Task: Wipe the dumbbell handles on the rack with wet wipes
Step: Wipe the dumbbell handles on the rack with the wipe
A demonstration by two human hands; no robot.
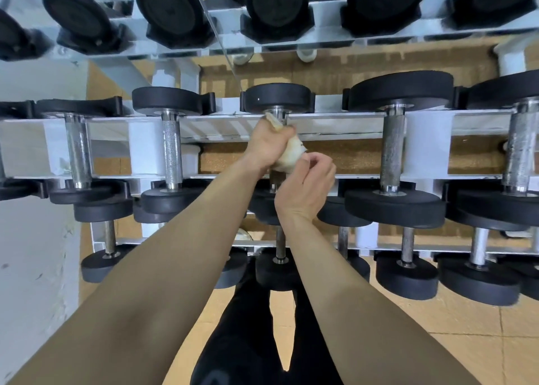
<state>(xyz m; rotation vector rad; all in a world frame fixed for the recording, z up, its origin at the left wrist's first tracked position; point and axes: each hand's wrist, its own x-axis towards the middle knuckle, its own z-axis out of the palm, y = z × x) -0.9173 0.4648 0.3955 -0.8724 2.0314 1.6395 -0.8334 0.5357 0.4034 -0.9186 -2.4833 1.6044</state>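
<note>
Wiping is judged under way on the handle (275,113) of the centre dumbbell (277,97), middle tier of the rack (350,122). The wet wipe (291,155) is clamped round the handle by the curled left hand (264,142). Its loose lower end is pinched by the right hand (309,183), probably so that it is kept taut.

You have black dumbbell heads (395,209), knurled silver handles (392,148), a white rack (140,139), a cream wipe (291,154) and a tan floor (455,332).
</note>
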